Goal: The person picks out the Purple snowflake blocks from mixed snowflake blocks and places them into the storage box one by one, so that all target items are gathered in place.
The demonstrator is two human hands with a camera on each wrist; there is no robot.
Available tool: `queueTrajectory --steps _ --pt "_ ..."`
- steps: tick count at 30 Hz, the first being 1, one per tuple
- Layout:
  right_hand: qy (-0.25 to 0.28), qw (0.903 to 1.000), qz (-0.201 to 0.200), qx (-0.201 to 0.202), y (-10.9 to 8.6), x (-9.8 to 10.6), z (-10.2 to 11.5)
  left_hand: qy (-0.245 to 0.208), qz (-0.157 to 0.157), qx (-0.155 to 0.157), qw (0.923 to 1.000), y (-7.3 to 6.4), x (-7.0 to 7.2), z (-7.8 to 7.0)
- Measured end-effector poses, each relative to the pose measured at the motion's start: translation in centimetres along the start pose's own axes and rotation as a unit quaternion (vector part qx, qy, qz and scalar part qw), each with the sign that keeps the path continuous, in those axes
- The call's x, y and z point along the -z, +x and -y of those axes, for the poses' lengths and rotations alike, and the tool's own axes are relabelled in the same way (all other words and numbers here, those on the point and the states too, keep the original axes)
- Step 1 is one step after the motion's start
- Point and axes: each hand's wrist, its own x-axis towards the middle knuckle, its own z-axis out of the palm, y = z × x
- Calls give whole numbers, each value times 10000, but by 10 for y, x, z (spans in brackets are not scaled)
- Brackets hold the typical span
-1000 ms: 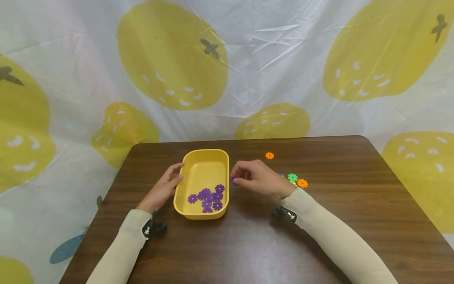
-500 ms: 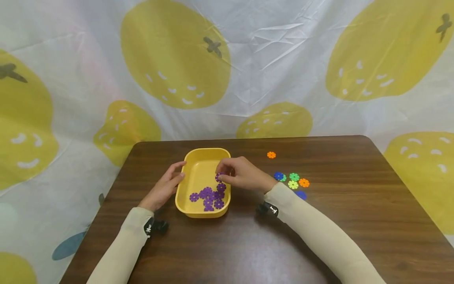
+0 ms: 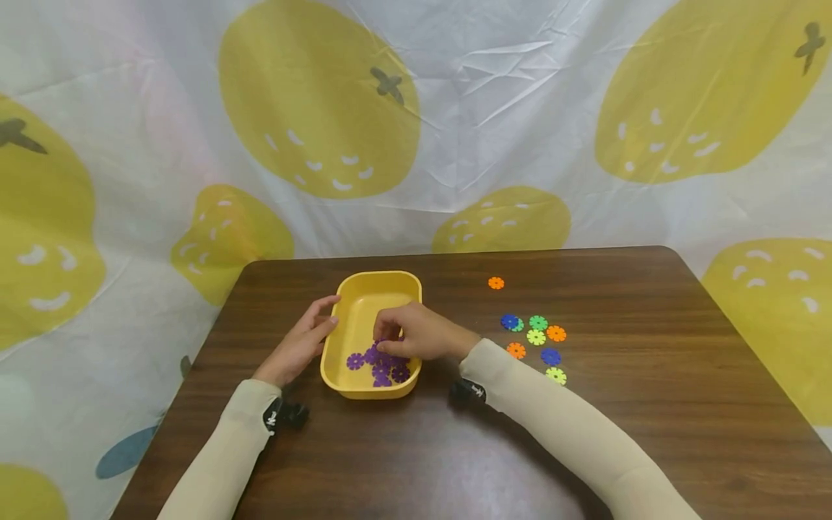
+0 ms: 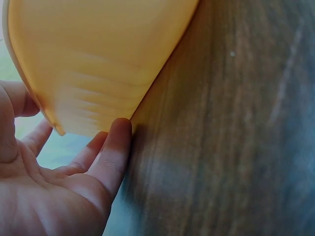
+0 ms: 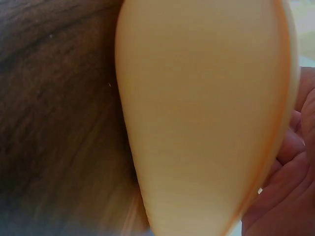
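A yellow plastic tray (image 3: 370, 394) stands on the table with several purple snowflake discs (image 3: 355, 361) heaped in its near half. My left hand (image 3: 300, 343) rests against the tray's left side; in the left wrist view its fairly straight fingers (image 4: 118, 142) touch the outer wall. Reaching over the right rim, my right hand (image 3: 419, 332) is down inside the tray. Its thumb and forefinger pinch a purple disc just above the heap, mostly hidden by the fingers. The right wrist view shows mainly the tray's outer wall (image 5: 197, 108), with part of that hand beyond the rim.
Right of the tray, several loose snowflake discs lie on the brown wooden table (image 3: 650, 347): blue (image 3: 550, 356), green (image 3: 538, 323), yellow (image 3: 555, 375) and orange (image 3: 556, 333). One orange disc (image 3: 496, 283) lies farther back. A lemon-print curtain (image 3: 448, 130) hangs behind the table.
My right hand has moved left from beside the tray, over its rim, and down to the purple heap with a purple disc. The left hand has stayed at the tray's left side.
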Motion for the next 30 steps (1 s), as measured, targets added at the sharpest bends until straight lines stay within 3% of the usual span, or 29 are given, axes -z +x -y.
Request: queueTrajectory --steps 13,30 --pt "-137 9999 -3 92 1 -6 2 30 13 1 10000 -2 1 1" --pt "91 9976 -664 -169 -26 22 6 101 -123 -38 9999 -3 0 -2"
